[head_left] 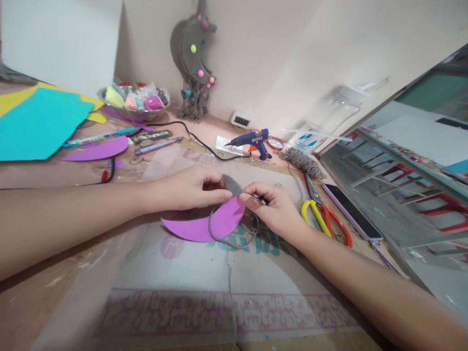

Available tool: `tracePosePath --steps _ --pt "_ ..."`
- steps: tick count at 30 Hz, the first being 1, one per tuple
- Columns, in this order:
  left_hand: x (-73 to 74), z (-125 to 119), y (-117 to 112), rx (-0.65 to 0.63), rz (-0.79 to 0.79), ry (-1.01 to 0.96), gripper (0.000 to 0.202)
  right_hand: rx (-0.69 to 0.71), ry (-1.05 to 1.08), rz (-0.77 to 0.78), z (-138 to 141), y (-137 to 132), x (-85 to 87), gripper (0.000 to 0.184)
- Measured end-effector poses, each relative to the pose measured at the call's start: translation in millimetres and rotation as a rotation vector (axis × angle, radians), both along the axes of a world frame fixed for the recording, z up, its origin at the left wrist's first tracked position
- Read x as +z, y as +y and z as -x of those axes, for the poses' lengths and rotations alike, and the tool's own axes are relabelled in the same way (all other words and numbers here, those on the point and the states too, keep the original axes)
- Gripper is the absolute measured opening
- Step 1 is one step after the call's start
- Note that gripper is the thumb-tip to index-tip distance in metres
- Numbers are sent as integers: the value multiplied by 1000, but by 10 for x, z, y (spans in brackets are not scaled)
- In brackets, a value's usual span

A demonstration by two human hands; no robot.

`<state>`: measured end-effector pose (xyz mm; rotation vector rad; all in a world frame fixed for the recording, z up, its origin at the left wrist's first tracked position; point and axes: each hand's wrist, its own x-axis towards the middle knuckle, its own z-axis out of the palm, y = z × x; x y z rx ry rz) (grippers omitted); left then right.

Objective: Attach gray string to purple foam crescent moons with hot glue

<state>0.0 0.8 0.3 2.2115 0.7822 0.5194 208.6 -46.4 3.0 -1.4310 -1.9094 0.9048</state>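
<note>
Purple crescent cutout (193, 230) at centre frame, one end wrapped in grey yarn (233, 185), left hand (188, 187) clamped on the crescent, right hand (272, 204) pinching yarn at the wrap's edge, loose loop below, blue glue gun (259, 139) upper right of centre, scissors (325, 214) at right.

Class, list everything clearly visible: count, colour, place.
crescent: 1, purple-grey, centre
yarn loop: 1, grey, centre
yarn bundle: 1, grey, right
scissors: 1, yellow-orange, right
phone: 1, black, right
glue gun: 1, blue, back
clock: 1, white, back
moon ornament: 1, grey, back
container: 1, clear, back
bowl: 1, silver, back left
sheets: several, turquoise, yellow, left
cutout: 1, purple, left
pens: 2, blue, purple, left
chairs: several, red, background
left hand: 1, bare, on crescent
right hand: 1, bare, on crescent
</note>
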Motion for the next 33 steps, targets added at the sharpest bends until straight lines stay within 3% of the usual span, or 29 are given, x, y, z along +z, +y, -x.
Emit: tracePosePath --steps 7,26,33 --pt "6 5 -3 -27 5 33 28 16 -16 -107 9 26 -5 18" --pt "11 -1 -3 -37 133 -56 28 26 65 130 53 -34 48 24" --pt "-7 -4 0 -16 122 -89 24 13 40 77 44 -9 37 22"
